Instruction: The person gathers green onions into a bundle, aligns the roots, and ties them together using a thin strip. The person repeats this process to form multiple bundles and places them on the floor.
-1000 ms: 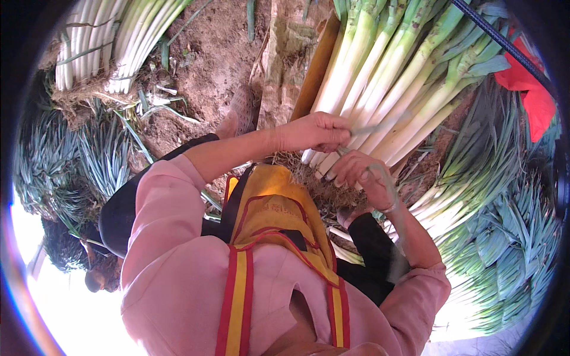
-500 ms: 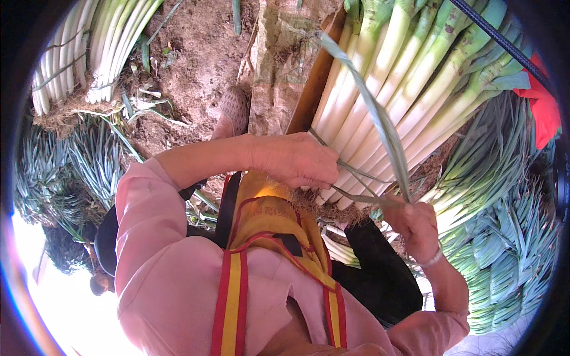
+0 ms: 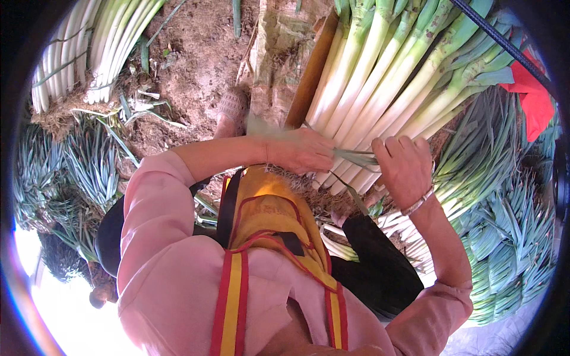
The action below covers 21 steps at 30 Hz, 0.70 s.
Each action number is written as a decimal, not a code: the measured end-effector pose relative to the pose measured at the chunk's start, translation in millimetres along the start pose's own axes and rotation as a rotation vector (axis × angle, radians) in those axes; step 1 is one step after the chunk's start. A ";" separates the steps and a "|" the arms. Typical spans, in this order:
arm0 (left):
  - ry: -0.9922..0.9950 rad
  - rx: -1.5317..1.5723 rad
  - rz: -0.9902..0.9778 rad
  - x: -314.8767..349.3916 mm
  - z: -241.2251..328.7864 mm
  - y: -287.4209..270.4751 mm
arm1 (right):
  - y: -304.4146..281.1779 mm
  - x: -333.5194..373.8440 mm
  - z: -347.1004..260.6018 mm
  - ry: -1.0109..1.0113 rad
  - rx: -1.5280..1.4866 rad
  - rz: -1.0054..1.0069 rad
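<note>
A thick bundle of leeks (image 3: pixel 362 107) lies slanting in front of me, white root ends toward me and green tops away. My left hand (image 3: pixel 304 151) is closed at the bundle's left edge, near the roots, gripping a flat green leaf strip (image 3: pixel 356 156). Across the white stems, that strip runs to my right hand (image 3: pixel 407 169), whose fingers are curled closed around its other part. A thin leaf end (image 3: pixel 351 191) hangs below between the hands. A blurred piece of leaf shows above my left wrist. Inside both hands, the fingertips are partly hidden.
A brown wooden bar (image 3: pixel 313 74) borders the bundle's left side. More leeks (image 3: pixel 475 154) are piled at the right, by a red cloth (image 3: pixel 531 98). Tied bundles (image 3: pixel 62 65) stand at the far left, above green leafy heaps (image 3: pixel 89 160). A dark cable (image 3: pixel 504 44) crosses the upper right.
My right hand has moved up and closer to my left hand, onto the bundle's right side. The long leaf that arched upright over the stems now lies low between the hands.
</note>
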<state>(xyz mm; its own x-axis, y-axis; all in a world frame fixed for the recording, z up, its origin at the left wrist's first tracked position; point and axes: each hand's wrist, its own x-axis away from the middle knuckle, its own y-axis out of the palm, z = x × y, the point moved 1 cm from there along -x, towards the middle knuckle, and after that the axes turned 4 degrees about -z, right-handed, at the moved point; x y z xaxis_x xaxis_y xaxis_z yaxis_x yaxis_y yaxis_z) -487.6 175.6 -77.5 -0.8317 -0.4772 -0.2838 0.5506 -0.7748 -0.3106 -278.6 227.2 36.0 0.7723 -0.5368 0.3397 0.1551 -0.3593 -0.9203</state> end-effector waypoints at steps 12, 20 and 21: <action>0.035 0.011 -0.126 11.4 -13.4 16.7 | 53.9 -35.9 -46.1 0.327 -1.774 0.125; 0.149 0.140 -0.078 -16.9 8.7 -10.2 | 24.3 -6.2 -20.1 0.601 -2.115 -0.069; 0.149 0.164 -0.077 -19.4 9.8 -12.8 | 19.5 -3.1 -17.0 0.576 -2.125 -0.058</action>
<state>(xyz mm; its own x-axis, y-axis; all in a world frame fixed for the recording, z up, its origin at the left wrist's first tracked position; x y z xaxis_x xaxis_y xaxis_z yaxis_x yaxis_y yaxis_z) -479.3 190.7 -59.1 -0.8443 -0.3575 -0.3993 0.4570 -0.8694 -0.1881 -288.4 208.9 20.3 0.5167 -0.4563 0.7244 -0.8547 -0.2259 0.4674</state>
